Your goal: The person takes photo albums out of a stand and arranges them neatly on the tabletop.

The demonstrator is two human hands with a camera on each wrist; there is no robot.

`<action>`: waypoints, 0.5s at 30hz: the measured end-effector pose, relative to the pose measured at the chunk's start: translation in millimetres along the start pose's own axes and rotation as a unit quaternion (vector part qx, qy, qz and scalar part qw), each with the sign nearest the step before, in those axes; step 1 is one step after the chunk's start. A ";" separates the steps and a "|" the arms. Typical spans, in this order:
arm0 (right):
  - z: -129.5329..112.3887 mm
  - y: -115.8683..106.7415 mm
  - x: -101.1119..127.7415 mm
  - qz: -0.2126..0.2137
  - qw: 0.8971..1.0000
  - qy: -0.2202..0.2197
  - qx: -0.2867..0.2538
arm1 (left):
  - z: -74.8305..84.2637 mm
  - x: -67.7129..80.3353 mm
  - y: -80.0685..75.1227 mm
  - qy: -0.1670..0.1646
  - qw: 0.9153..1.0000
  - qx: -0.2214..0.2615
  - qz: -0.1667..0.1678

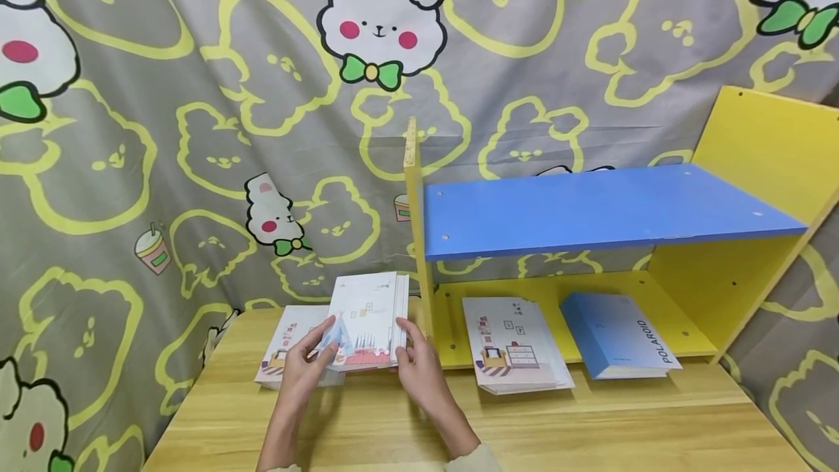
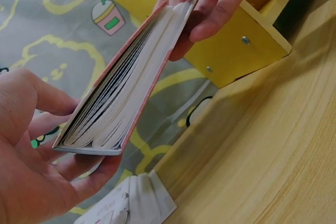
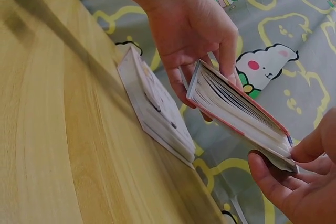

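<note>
- I hold a picture book (image 1: pixel 367 320) up off the wooden table (image 1: pixel 524 428), low in the middle of the head view, just left of the yellow shelf (image 1: pixel 754 166).
- My left hand (image 1: pixel 306 364) grips the book's left edge, thumb on the cover and fingers curled under it.
- My right hand (image 1: pixel 419 368) pinches the book's right edge, fingers wrapped round the side.
- To do this well, I think I should keep both grips firm but soft, so the pages do not flop open or bend.
- It would help to keep the book level, because the pages (image 2: pixel 113 111) already fan out a little at one end.
- The cover faces up toward me, tipped back a bit. Its long side runs from near me toward the curtain (image 1: pixel 197 130) at the back.
- The page edges seem to face right, toward the shelf, but I cannot be sure from here.
- Another book (image 1: pixel 291 344) of the same kind lies flat on the table under my left hand.
- On the bottom board of the shelf, right of center, lie one more picture book (image 1: pixel 514 344) and a blue Polaroid album (image 1: pixel 619 333). The blue board (image 1: pixel 603 206) sits above them.
</note>
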State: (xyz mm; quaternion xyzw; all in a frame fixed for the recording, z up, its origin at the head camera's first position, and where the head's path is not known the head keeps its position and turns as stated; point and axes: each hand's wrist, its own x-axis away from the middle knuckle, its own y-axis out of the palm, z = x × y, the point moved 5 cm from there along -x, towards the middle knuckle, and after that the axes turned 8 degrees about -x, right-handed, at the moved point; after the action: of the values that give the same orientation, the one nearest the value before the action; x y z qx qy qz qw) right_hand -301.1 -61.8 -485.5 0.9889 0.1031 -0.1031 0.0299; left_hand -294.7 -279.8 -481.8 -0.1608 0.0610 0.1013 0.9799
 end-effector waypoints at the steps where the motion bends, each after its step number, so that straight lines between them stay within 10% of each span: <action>1: 0.2 0.0 -0.1 0.000 1.000 0.000 0.000 | -0.1 0.0 0.1 0.000 1.000 -0.002 0.000; 15: 4.7 0.9 -0.1 -0.001 1.000 -0.007 -0.013 | -8.6 -1.8 0.4 0.005 1.000 -0.004 0.000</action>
State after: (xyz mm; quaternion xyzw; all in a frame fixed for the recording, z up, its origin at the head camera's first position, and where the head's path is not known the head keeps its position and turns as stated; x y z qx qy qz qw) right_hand -301.9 -63.1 -490.0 0.9876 0.1051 -0.1088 0.0429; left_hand -297.3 -282.5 -489.7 -0.1654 0.0651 0.1007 0.9789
